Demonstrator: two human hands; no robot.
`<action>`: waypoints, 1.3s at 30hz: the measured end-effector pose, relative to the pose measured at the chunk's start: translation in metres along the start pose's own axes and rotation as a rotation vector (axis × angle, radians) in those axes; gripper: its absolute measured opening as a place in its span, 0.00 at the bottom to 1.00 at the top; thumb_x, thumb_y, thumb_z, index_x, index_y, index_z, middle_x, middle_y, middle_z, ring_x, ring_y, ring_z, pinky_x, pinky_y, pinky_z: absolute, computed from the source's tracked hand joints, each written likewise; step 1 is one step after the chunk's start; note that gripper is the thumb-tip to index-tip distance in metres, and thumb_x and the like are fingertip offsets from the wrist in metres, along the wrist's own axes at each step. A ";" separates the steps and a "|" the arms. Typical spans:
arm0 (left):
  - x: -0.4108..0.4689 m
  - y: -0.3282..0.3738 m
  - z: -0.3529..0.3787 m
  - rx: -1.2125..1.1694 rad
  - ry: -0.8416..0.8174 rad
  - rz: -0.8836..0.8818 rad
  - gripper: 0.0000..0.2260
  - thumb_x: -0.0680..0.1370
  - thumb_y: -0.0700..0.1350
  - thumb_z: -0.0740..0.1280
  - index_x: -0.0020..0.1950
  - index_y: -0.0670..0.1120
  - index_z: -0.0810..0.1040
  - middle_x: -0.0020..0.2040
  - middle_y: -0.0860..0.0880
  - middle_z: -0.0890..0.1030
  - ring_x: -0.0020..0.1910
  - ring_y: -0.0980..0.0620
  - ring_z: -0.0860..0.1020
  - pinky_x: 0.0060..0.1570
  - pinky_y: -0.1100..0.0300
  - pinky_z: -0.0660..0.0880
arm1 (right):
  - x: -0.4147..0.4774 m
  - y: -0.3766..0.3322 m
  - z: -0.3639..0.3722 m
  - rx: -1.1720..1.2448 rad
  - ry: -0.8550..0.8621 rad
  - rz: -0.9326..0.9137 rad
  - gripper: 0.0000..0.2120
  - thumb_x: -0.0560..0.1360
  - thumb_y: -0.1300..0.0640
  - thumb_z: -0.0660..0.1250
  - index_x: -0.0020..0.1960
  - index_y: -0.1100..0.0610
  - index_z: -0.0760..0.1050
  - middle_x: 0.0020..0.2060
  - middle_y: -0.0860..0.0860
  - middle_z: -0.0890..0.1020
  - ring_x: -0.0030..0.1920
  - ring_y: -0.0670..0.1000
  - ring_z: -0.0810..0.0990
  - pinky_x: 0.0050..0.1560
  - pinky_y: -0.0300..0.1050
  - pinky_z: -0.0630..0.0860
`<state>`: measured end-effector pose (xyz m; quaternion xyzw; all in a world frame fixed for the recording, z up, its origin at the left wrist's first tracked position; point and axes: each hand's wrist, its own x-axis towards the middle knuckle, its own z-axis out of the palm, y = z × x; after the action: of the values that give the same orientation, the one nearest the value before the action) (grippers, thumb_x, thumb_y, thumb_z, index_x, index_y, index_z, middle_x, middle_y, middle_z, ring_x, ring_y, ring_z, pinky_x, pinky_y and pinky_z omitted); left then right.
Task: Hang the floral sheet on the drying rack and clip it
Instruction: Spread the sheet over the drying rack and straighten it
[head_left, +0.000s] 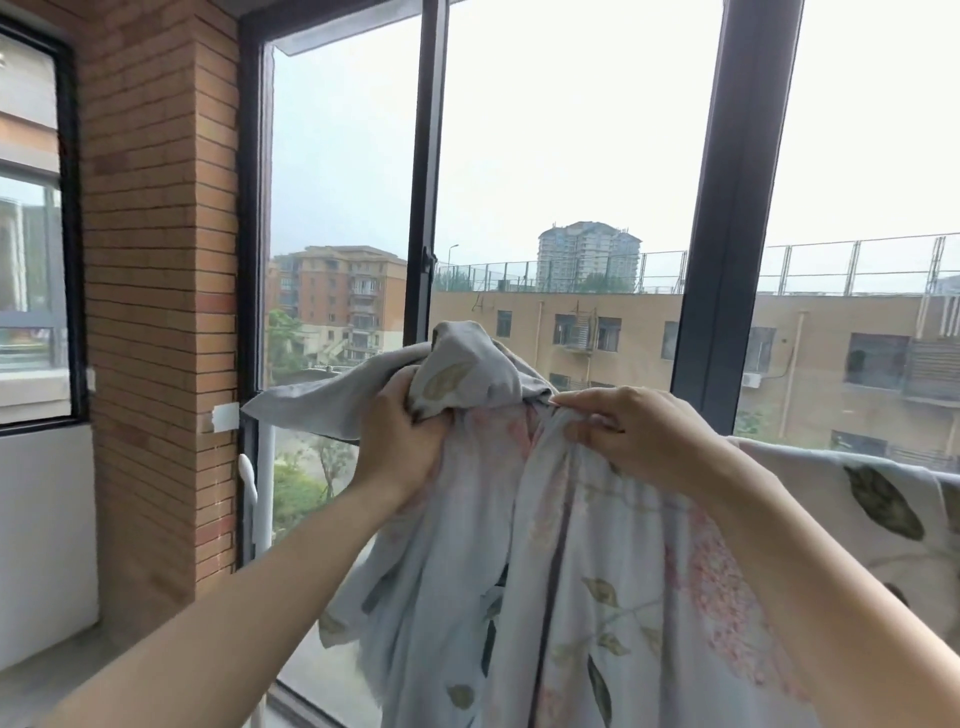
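While bunched at centre, pale blue floral cotton sheet (597, 571) gripped by left hand (400, 441) at 9 o'clock, pinched by right hand (634, 431) at 3 o'clock.

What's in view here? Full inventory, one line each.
Pale blue-grey floral fabric sheet: 1, leaf and pink blossom print, bunched at centre, draping down and off to the right.
Dark metal window frames: several uprights, black-grey, across the middle and right.
Orange-brown brick pillar: 1, left of the window.
White upright tube: 1, low beside the pillar; cannot tell whether it belongs to the rack.
Buildings outside: several, tan, brick and grey, beyond the glass.
Left hand: 1, grips the bunched sheet.
Right hand: 1, pinches a fold of the sheet.
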<state>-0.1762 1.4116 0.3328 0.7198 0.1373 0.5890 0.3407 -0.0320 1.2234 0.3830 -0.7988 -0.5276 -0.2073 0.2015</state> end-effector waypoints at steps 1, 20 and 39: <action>0.008 0.000 -0.005 -0.005 -0.018 0.011 0.08 0.75 0.38 0.70 0.52 0.48 0.79 0.42 0.55 0.82 0.39 0.63 0.78 0.37 0.71 0.72 | 0.000 0.000 0.000 0.009 -0.003 0.009 0.15 0.77 0.45 0.64 0.63 0.32 0.73 0.43 0.39 0.82 0.43 0.47 0.82 0.47 0.41 0.74; 0.119 -0.012 0.021 0.300 -0.796 -0.009 0.07 0.66 0.45 0.66 0.39 0.45 0.82 0.42 0.46 0.84 0.44 0.49 0.80 0.48 0.55 0.78 | 0.008 0.000 0.001 0.255 -0.075 0.190 0.15 0.69 0.37 0.69 0.55 0.30 0.77 0.48 0.33 0.83 0.49 0.37 0.81 0.54 0.46 0.80; -0.017 -0.061 -0.056 0.118 -0.050 -0.039 0.38 0.62 0.67 0.71 0.66 0.52 0.65 0.60 0.54 0.70 0.60 0.54 0.70 0.59 0.56 0.69 | 0.005 -0.008 0.003 0.241 -0.096 0.180 0.13 0.68 0.38 0.69 0.52 0.34 0.80 0.46 0.36 0.84 0.49 0.41 0.81 0.55 0.51 0.79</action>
<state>-0.2207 1.4643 0.2844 0.7505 0.1773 0.5549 0.3122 -0.0368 1.2315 0.3845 -0.8220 -0.4839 -0.0853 0.2880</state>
